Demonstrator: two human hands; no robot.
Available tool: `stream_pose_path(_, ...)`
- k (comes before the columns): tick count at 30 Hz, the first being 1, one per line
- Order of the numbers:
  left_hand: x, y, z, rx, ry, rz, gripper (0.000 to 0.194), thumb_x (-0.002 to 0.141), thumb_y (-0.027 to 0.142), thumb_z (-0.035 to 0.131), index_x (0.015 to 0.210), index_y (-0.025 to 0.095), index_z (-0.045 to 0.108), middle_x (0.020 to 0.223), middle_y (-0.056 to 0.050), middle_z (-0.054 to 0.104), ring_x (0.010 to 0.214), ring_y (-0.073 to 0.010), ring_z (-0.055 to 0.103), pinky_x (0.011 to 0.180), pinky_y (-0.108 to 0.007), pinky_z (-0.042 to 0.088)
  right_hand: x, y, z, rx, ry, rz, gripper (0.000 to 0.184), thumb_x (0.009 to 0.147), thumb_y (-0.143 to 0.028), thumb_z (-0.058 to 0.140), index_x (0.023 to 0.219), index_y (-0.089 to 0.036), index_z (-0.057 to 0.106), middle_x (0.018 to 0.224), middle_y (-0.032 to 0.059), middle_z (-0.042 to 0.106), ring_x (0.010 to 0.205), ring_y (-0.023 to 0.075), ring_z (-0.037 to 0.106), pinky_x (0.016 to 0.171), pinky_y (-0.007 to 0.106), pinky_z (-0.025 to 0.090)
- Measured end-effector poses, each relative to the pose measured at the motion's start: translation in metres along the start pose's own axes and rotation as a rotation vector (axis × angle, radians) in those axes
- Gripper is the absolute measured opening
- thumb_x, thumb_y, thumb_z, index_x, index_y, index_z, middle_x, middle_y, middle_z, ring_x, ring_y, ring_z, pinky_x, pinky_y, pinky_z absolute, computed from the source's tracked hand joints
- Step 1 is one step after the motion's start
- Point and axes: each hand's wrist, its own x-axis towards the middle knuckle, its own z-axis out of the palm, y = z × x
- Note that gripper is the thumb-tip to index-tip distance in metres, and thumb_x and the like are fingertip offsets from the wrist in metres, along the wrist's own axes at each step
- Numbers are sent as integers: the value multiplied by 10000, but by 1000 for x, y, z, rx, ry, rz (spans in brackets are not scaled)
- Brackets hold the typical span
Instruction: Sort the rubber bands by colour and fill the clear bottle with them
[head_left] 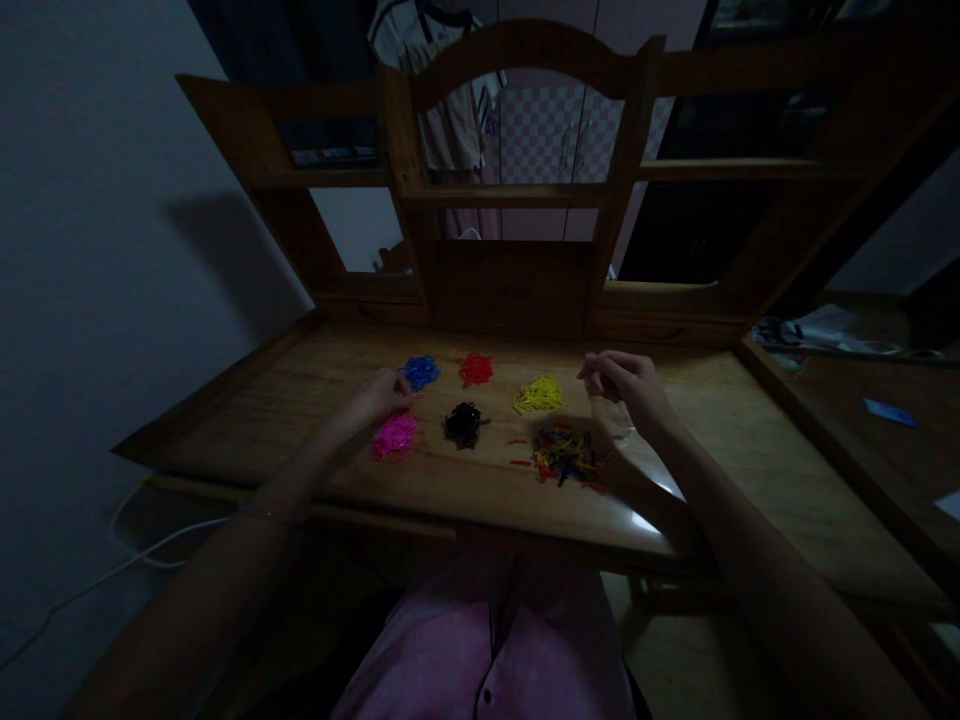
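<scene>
My left hand (384,393) is closed in a pinch just above the pile of pink thin strips (394,435). A small pinkish bit shows by its fingertips; whether it is held I cannot tell. Beside that hand is a blue pile (420,371). My right hand (624,383) hovers to the right of the yellow pile (538,395), its fingers pinched together; anything between them is too small to make out. Below lies a mixed pile (564,455) of red, yellow and black strips. A red pile (475,369) and a black pile (463,425) lie between the hands.
The piles rest on a wooden desk (300,400) with a shelf frame (517,195) along its back. A wall (112,250) borders the left side, where a white cable (150,550) hangs. At right stands another wooden surface (840,420) with a blue card (889,411).
</scene>
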Motion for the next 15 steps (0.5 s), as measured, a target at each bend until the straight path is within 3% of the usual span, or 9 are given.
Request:
stream_pose_path(3, -5, 5, -6, 91, 12, -29, 143, 679, 303, 659, 675, 161, 670, 605, -41, 638, 542, -165, 563, 484, -260, 326, 0, 0, -1, -13, 0, 5, 348, 887, -428, 575, 677, -164, 663, 522, -27, 451, 462, 81, 339, 444, 251, 205)
stream_pose_path(6, -9, 14, -10, 149, 9, 42, 187, 727, 343, 644, 747, 164, 694, 649, -41, 658, 586, -162, 580, 509, -257, 347, 1, 1, -1, -8, -6, 4, 342, 889, -423, 577, 681, -165, 664, 526, -26, 455, 462, 80, 337, 446, 252, 203)
stream_pose_path(11, -6, 24, 0, 158, 40, 96, 265, 727, 435, 674, 781, 175, 681, 708, -36, 652, 620, -157, 568, 537, -254, 367, 1, 2, 0, -2, 1, 9, 342, 882, -431, 583, 683, -165, 664, 526, -26, 453, 463, 82, 335, 445, 253, 198)
stream_pose_path(15, -1, 22, 5, 190, 31, 96, 204, 688, 370, 697, 767, 185, 664, 724, -30, 636, 643, -165, 559, 537, -256, 356, 1, 1, -1, -7, 14, 5, 339, 873, -431, 587, 684, -162, 672, 524, -29, 444, 459, 81, 329, 442, 252, 195)
